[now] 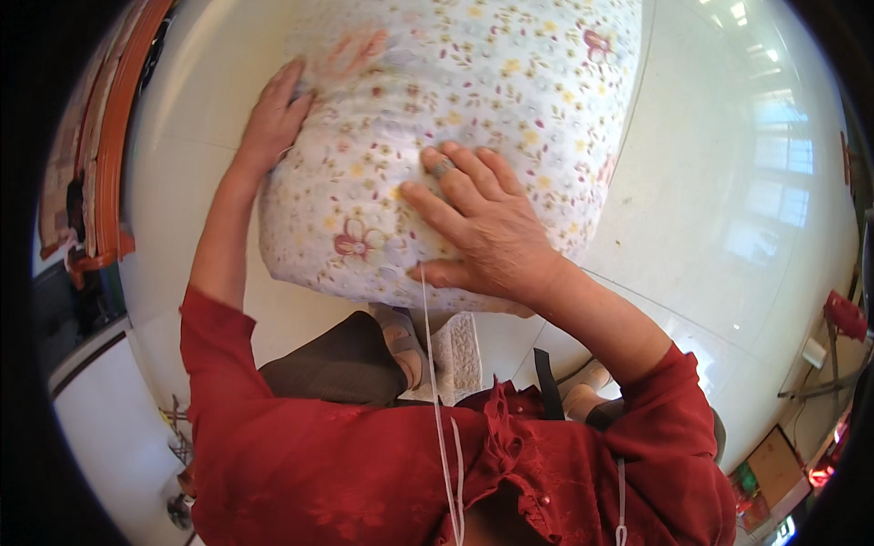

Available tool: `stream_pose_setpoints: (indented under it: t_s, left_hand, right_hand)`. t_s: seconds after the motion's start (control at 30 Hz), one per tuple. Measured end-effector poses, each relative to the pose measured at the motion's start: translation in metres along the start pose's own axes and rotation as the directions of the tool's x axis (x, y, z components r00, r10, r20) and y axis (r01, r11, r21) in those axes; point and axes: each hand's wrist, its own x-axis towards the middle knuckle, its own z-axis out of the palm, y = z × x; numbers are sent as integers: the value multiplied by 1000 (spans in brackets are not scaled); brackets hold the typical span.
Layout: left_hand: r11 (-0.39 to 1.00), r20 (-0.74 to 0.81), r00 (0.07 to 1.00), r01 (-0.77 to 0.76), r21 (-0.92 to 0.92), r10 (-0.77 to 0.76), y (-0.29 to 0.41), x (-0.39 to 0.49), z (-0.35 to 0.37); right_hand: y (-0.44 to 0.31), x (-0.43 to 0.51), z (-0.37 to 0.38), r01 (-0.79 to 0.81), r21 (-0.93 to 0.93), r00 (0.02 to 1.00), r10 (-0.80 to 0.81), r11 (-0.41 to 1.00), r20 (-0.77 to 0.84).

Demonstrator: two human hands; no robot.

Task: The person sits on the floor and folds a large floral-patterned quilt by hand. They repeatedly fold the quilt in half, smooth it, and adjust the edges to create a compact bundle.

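A large padded bundle in white cloth with a flower print (478, 102) lies in front of me, rounded at its near end. My left hand (278, 116) rests on its left edge, fingers pointing away from me, with part of the fingers blurred. Flat on the near part of the cloth is my right hand (481, 218), its fingers spread and a ring on one of them. A thin white cord (430, 341) runs down from beside my right thumb over my red top. Whether the thumb touches the cord I cannot tell.
Pale glossy floor tiles (689, 205) surround the bundle. An orange-brown wooden furniture edge (116, 150) stands at the left. My feet are below the bundle's near end, beside a textured light-coloured mat or cloth (459, 351). At the right edge are a red object (847, 315) and a cardboard-coloured panel (775, 471).
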Motion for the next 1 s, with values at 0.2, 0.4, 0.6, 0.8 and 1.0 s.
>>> stream_pose_setpoints:
  t_s: [0.2,0.4,0.6,0.8,1.0]
  left_hand:
    - [999,9,999,-52,0,52,44,-69,-2]
    - [997,-80,994,-75,9,75,26,-86,31]
    - [998,-101,993,-60,-34,56,15,-89,27]
    - [995,-129,991,-41,-93,29,22,-86,23]
    - [998,-128,990,-63,-31,59,26,-83,18]
  right_hand:
    - [17,-3,27,55,80,992,-45,995,-121]
    - [15,11,48,175,207,983,-158,963,-95]
    - [32,9,13,47,634,994,-96,772,44]
    - [63,-24,-113,-39,660,995,-30,750,93]
    - [1,-51,-158,-235,830,896,-218,506,387]
